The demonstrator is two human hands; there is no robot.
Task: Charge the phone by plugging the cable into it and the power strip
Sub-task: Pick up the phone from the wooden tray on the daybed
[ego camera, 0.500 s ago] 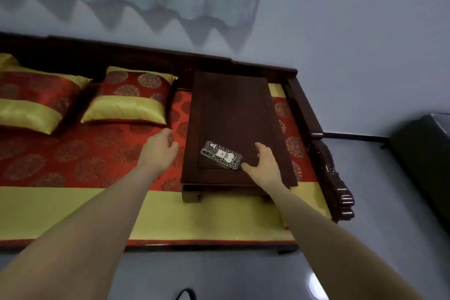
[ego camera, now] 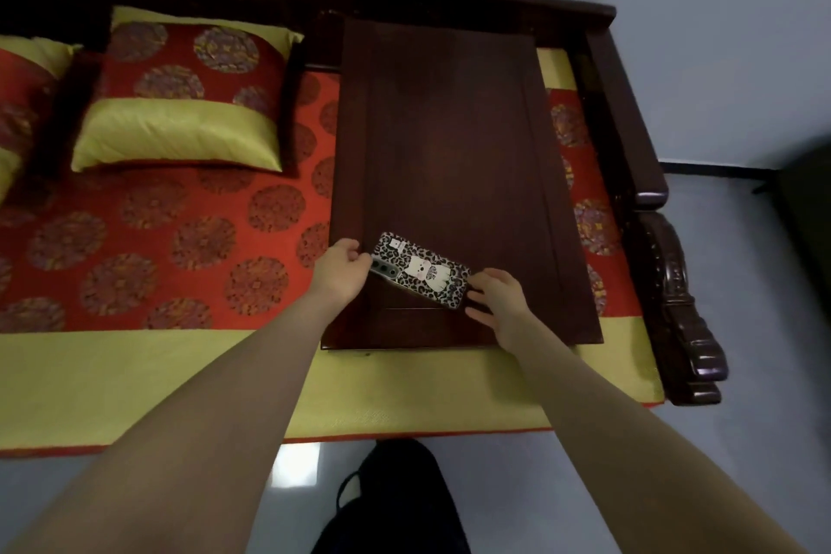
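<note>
Phone (ego camera: 420,271) lies face down, askew, near the front edge of the worktop (ego camera: 449,126). Left hand (ego camera: 339,268) curled at its camera end, right hand (ego camera: 497,301) spread at the other — neither gripping yet. Pinch the long edges, lift level; no cable or strip visible.

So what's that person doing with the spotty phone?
A person is reaching for the phone, which lies face down in a leopard-print case on a low wooden table set on a red and yellow couch. The left hand touches one end of the phone and the right hand is at the other end, as if to pick it up. No cable or power strip shows in view, so charging has not begun yet.
</note>
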